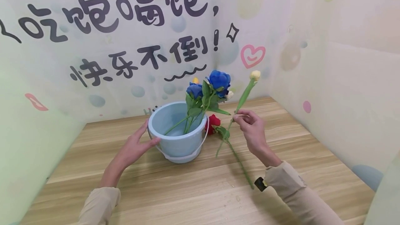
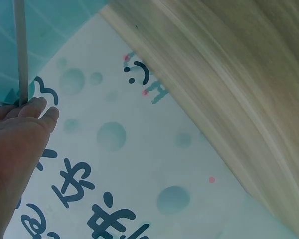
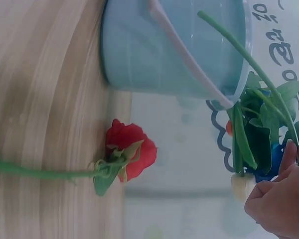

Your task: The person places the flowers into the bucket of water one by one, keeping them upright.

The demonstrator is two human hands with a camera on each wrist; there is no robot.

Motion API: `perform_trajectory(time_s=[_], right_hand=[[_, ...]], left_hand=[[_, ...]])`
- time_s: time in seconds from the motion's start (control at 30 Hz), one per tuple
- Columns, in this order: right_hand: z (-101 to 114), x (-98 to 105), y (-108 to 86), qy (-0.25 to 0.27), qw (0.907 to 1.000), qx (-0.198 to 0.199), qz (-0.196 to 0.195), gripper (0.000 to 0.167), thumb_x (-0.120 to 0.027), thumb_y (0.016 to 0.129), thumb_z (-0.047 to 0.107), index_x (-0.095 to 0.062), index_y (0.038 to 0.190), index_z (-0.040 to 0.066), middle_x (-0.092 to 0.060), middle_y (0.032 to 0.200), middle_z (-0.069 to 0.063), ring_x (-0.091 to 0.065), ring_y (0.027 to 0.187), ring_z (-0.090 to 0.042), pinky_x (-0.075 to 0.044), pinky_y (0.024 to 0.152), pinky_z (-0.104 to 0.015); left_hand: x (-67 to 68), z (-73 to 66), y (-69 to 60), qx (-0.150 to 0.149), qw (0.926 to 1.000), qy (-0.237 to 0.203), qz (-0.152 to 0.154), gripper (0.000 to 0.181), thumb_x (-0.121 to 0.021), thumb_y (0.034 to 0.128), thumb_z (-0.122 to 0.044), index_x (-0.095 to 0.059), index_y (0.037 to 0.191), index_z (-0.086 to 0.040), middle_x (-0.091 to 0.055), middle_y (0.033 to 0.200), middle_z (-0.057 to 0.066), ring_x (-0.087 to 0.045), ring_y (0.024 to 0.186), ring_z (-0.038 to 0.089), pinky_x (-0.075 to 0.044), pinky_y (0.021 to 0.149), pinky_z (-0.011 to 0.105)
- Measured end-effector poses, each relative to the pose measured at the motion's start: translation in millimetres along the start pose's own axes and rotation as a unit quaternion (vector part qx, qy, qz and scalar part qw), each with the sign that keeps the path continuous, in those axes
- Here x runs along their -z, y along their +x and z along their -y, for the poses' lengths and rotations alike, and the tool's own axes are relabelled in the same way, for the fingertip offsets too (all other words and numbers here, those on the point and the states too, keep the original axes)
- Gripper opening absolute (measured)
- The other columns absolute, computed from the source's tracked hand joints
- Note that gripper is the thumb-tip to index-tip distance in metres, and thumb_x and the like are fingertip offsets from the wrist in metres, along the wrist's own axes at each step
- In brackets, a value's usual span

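Note:
A light blue bucket [image 1: 179, 147] stands on the wooden table, holding several artificial flowers whose stems lean to the right. My left hand [image 1: 133, 148] rests against the bucket's left side, thumb at the front of the rim and fingers extended along the wall. To the right of the bucket, my right hand [image 1: 254, 134] pinches the green stem of a cream tulip [image 1: 247, 94] between thumb and fingers. The tulip's bloom points up and its stem end hangs down. A red rose [image 3: 132, 149] lies on the table beside the bucket, its stem [image 1: 240, 164] stretching toward the front.
Blue flowers [image 1: 219, 79], green leaves and a small yellow bloom [image 1: 195, 80] rise above the bucket's right rim. The bucket's pale handle [image 1: 204, 136] hangs down outside. Printed walls [image 1: 187, 20] enclose the table [image 1: 193, 193] at the back and sides.

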State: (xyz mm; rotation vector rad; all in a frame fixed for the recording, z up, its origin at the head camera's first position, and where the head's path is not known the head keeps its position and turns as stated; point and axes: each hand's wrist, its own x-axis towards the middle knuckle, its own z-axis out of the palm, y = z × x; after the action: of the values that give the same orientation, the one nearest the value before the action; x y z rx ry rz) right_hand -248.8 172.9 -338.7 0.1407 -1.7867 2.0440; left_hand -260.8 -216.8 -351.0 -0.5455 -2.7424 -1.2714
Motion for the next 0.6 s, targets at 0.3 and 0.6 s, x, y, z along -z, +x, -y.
perform_trajectory(time_s=[0.3,0.6], right_hand=[[6.3,-17.4,-1.3,0.047,0.9986,0.021,-0.009,0.01,-0.067,0.096,-0.007,-0.066,0.106,-0.005,-0.072,0.081,0.002,-0.057,0.072,-0.007,-0.04,0.062,-0.021],[12.3,-33.9,-0.3,0.08,0.9964,0.014,-0.024,0.011,-0.066,0.096,-0.008,-0.064,0.106,-0.006,-0.072,0.081,-0.002,-0.059,0.074,-0.009,-0.043,0.062,-0.019]], left_hand=[[-0.6,1.1,0.4,-0.003,1.0,0.0,0.0,0.088,-0.068,0.099,-0.046,-0.019,0.167,-0.021,-0.019,0.17,0.017,-0.018,0.153,0.047,-0.025,0.11,0.077],[-0.4,0.6,0.4,-0.008,1.0,-0.003,0.0,0.088,-0.068,0.0992,-0.044,-0.018,0.168,-0.021,-0.02,0.17,0.015,-0.018,0.152,0.048,-0.025,0.11,0.077]])
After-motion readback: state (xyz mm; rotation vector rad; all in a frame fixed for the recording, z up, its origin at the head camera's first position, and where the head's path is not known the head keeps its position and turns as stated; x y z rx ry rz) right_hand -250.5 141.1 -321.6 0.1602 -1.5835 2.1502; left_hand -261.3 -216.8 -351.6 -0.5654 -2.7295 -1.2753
